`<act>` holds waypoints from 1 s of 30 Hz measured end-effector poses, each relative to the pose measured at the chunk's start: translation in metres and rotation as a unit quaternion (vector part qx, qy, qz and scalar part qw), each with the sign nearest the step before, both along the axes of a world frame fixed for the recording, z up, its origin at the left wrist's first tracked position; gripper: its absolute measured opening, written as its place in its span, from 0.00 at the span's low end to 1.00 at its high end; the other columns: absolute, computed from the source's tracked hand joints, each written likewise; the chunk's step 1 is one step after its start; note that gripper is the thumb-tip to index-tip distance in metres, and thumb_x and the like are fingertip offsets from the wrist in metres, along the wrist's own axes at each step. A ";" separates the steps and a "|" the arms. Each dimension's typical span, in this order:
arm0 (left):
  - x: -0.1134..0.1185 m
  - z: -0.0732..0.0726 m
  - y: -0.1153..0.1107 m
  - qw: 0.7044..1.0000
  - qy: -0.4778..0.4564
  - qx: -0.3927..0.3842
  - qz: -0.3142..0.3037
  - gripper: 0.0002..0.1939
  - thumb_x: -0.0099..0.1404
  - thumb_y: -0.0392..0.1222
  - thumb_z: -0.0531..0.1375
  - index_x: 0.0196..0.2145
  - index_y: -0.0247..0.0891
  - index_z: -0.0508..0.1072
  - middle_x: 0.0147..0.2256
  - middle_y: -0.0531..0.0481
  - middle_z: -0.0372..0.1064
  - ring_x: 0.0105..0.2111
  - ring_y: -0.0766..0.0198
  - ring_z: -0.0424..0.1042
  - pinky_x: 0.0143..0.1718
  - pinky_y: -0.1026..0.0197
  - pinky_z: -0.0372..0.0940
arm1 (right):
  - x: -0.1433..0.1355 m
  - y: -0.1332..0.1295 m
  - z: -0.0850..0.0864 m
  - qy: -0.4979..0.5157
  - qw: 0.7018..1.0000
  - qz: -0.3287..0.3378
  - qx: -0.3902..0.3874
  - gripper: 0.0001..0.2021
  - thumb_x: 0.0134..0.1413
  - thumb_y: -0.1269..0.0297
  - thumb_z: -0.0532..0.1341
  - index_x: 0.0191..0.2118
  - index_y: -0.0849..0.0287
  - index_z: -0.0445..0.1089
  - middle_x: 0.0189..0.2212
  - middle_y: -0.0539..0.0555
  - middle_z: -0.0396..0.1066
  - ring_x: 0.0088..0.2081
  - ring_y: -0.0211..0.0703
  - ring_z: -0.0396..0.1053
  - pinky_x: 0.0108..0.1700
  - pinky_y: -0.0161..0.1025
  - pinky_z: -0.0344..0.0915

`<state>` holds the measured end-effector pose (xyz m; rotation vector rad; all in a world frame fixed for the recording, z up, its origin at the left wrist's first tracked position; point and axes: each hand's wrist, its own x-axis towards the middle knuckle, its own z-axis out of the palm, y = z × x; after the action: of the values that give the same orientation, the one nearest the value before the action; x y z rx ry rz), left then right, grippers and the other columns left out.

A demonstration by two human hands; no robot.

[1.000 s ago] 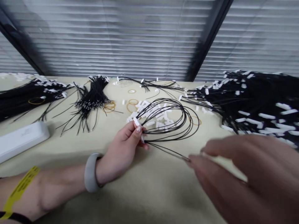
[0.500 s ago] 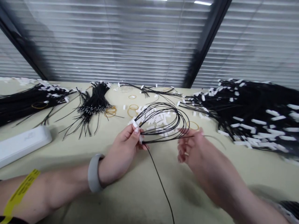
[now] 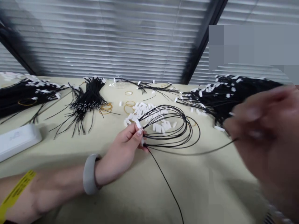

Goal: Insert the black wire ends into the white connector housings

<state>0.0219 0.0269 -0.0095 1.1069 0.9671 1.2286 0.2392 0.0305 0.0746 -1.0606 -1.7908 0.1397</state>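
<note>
My left hand [image 3: 123, 146] pinches a white connector [image 3: 138, 125] at the end of a looped black cable bundle [image 3: 184, 121]. The loops spread to the right of the connector, above the table. From the same end, one loose black wire [image 3: 167, 182] hangs down toward the bottom edge. My right hand [image 3: 259, 124], blurred and close to the camera, is closed on a single black wire [image 3: 201, 154] that runs back to the connector. Behind the loops lies a pile of small white pieces [image 3: 144, 110].
Black wires with white ends lie in heaps at the left [image 3: 14, 95] and right [image 3: 247, 90]. A standing-out bunch [image 3: 90, 93] sits back left, near yellow rubber bands [image 3: 106, 108]. A white device [image 3: 18, 140] lies at left; blinds [image 3: 112, 37] rise behind the table.
My right hand has moved right and nearer the camera, drawing the wire out beyond the loops. My left hand still holds the connector in nearly the same place.
</note>
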 end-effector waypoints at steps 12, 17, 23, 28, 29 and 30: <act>0.000 0.008 -0.005 0.990 0.071 0.057 -0.108 0.10 0.64 0.45 0.52 0.29 0.36 0.63 0.25 0.55 0.58 0.22 0.70 0.64 0.25 0.65 0.64 | -0.032 0.003 -0.032 -0.211 0.967 0.123 -0.072 0.09 0.54 0.72 0.54 0.30 0.59 0.71 0.25 0.48 0.68 0.28 0.32 0.63 0.31 0.31 0.59; 0.001 0.007 -0.005 0.986 0.080 0.067 -0.128 0.11 0.65 0.45 0.50 0.29 0.36 0.62 0.26 0.55 0.57 0.23 0.71 0.64 0.26 0.65 0.65 | -0.038 0.002 -0.034 -0.233 0.962 0.124 -0.066 0.09 0.55 0.72 0.54 0.29 0.60 0.71 0.24 0.49 0.66 0.27 0.33 0.61 0.30 0.32 0.57; 0.000 0.007 -0.006 0.983 0.098 0.080 -0.135 0.10 0.66 0.43 0.49 0.28 0.37 0.61 0.26 0.56 0.56 0.23 0.71 0.64 0.26 0.66 0.65 | -0.039 0.002 -0.036 -0.258 0.958 0.112 -0.055 0.09 0.53 0.74 0.54 0.30 0.61 0.72 0.24 0.50 0.66 0.28 0.34 0.62 0.31 0.33 0.57; -0.001 0.007 -0.006 0.983 0.097 0.072 -0.135 0.10 0.65 0.44 0.49 0.29 0.37 0.61 0.26 0.55 0.56 0.23 0.71 0.63 0.26 0.65 0.66 | -0.037 0.000 -0.036 -0.268 0.955 0.115 -0.058 0.09 0.52 0.75 0.54 0.31 0.61 0.72 0.25 0.51 0.66 0.28 0.35 0.63 0.31 0.33 0.57; 0.000 0.007 -0.006 0.984 0.096 0.070 -0.134 0.10 0.65 0.44 0.49 0.29 0.37 0.61 0.26 0.55 0.57 0.23 0.70 0.63 0.26 0.65 0.66 | -0.037 0.000 -0.035 -0.269 0.955 0.116 -0.056 0.09 0.52 0.75 0.54 0.31 0.62 0.72 0.25 0.51 0.66 0.28 0.35 0.63 0.31 0.33 0.57; 0.000 0.006 -0.006 0.984 0.095 0.068 -0.132 0.10 0.65 0.44 0.49 0.29 0.37 0.61 0.26 0.55 0.57 0.23 0.70 0.63 0.26 0.65 0.66 | -0.037 0.000 -0.035 -0.270 0.954 0.116 -0.055 0.09 0.52 0.75 0.54 0.31 0.62 0.72 0.25 0.51 0.66 0.28 0.35 0.62 0.30 0.34 0.57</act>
<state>0.0217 0.0206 -0.0032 1.4327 0.8552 0.9966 0.2020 0.0306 0.0395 -1.0239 -2.4276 0.0980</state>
